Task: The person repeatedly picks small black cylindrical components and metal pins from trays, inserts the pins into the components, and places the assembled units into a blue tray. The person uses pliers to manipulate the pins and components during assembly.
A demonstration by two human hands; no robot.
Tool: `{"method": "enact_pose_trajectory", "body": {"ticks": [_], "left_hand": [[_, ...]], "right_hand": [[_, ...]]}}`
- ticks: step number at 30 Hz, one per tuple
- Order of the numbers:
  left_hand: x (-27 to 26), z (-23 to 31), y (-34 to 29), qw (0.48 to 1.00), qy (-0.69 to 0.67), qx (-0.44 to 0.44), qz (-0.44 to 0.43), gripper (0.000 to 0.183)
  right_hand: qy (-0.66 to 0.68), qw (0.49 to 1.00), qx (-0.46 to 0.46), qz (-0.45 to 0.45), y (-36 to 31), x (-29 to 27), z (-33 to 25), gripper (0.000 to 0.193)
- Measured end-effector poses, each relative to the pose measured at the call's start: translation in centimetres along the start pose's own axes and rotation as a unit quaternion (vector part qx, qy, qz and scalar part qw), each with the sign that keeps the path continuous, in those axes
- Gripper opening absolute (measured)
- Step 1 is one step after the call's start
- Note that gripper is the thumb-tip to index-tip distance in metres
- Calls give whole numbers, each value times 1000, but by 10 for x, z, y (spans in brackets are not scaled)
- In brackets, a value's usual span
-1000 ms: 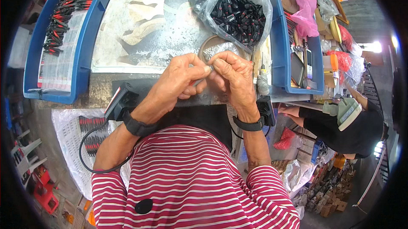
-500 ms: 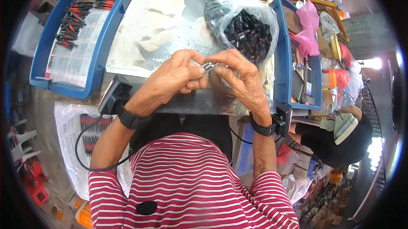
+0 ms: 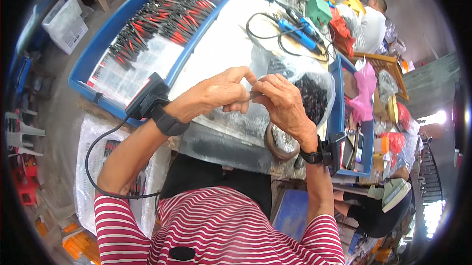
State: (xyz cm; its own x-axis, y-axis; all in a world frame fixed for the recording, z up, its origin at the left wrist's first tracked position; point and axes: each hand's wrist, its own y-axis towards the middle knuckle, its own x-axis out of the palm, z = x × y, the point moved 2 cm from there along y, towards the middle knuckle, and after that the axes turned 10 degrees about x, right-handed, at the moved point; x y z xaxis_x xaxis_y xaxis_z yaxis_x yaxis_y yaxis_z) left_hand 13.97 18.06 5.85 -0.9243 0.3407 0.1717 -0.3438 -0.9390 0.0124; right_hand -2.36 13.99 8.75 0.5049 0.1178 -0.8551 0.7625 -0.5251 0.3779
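Note:
My left hand and my right hand meet above the near part of the table. Between their fingertips is a small dark, metallic-looking piece, mostly covered by the fingers. The right thumb and fingers pinch it. My left hand's fingers are curled against its other side, the index finger bent above it. Just beyond my right hand, a clear plastic bag holds many small black parts. Below that hand sits a round, brown-rimmed object with a shiny top.
A blue tray of black-and-red tools stands at the left. Another blue tray is at the right. Blue hand tools with cables lie at the back. A white crate sits lower left. Other people are beyond the table.
The view has shifted, showing more of the table's far side and the round object. Both hands stay together on the small piece, which shone more openly before and is now more covered.

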Motion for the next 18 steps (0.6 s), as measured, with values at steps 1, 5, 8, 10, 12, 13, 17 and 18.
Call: {"method": "enact_pose_trajectory", "body": {"ticks": [1,5,8,10,12,13,17,18], "left_hand": [[-7,3,4,1000,28,8,-4,40],[-37,17,22,960,258,109,21,39],[-70,34,34,895,350,227,159,36],[-98,40,33,887,354,210,209,34],[-124,43,29,879,350,214,245,32],[-136,41,27,878,345,211,256,31],[-169,18,16,862,394,164,273,28],[-174,10,15,856,406,153,280,27]], "right_hand": [[7,1000,-5,10,6,1,3,23],[13,999,-9,43,28,7,21,19],[9,998,37,54,43,19,44,14],[-5,995,63,77,52,30,62,13],[-22,992,97,82,59,40,80,10],[-37,990,111,80,61,46,89,10],[-71,982,153,86,71,69,115,7],[-77,980,160,89,73,75,119,6]]}}
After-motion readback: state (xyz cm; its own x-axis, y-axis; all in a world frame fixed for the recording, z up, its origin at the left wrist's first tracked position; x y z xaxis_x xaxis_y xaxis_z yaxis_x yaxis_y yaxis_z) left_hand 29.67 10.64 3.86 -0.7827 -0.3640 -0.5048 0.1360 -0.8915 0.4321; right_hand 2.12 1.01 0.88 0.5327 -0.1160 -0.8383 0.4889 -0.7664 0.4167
